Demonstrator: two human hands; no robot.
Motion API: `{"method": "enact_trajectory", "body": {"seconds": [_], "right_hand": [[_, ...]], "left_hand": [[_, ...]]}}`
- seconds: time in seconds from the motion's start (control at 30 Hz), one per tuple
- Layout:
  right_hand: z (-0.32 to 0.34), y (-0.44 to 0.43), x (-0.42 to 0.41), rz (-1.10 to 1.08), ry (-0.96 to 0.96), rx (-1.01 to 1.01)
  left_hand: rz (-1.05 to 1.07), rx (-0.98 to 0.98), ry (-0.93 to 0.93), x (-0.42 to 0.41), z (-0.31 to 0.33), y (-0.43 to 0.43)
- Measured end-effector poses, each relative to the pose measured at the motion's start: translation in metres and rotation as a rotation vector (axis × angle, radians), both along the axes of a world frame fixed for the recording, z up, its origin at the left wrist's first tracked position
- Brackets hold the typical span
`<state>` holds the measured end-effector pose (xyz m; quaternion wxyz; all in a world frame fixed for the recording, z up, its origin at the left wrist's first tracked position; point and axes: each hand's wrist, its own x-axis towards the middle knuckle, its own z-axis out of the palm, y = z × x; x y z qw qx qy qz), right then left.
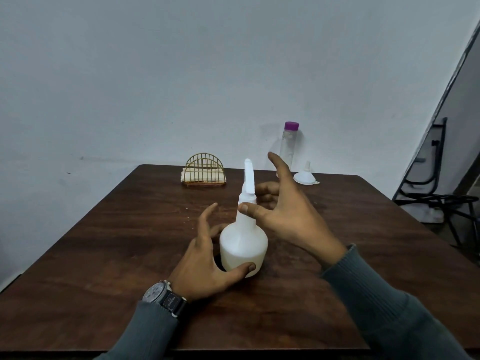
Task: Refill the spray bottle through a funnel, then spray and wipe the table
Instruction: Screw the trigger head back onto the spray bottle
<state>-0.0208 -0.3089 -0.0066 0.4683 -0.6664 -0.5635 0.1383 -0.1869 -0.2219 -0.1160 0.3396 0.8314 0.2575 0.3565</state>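
A white spray bottle (pixel 244 242) with its trigger head on stands upright in the middle of the dark wooden table (pixel 104 255). My left hand (pixel 205 266) cups the bottle's base, thumb on the front and fingers spread around the left side. My right hand (pixel 283 211) hovers at the neck, fingers apart, thumb tip touching the collar under the trigger head. A white funnel (pixel 305 175) lies upside down at the back right. Behind it stands a clear bottle with a purple cap (pixel 288 144).
A gold wire holder with white napkins (pixel 204 172) sits at the table's far edge. A black metal chair frame (pixel 436 188) stands off the table's right side. The wall is close behind the table.
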Motion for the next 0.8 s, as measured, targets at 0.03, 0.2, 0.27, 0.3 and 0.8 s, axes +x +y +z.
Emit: {"method": "enact_trajectory", "body": {"seconds": [0.03, 0.2, 0.27, 0.3, 0.8], "right_hand": [[0.0005, -0.0005, -0.0001, 0.002, 0.004, 0.008], [0.0023, 0.0039, -0.0023, -0.027, -0.014, -0.008], [0.0022, 0.0048, -0.0038, -0.069, -0.073, -0.021], [0.0015, 0.0047, -0.0044, -0.089, -0.104, -0.026], [-0.0025, 0.0051, -0.0077, -0.109, -0.100, -0.030]], "left_hand": [[-0.003, -0.006, -0.001, -0.0002, -0.0002, 0.0003], [0.008, -0.001, 0.003, -0.0001, -0.0003, 0.0000], [0.011, 0.004, 0.004, -0.0006, -0.0008, -0.0001], [0.011, 0.006, 0.003, -0.0005, -0.0008, -0.0003], [0.003, 0.008, -0.009, -0.0004, -0.0021, 0.0015]]}}
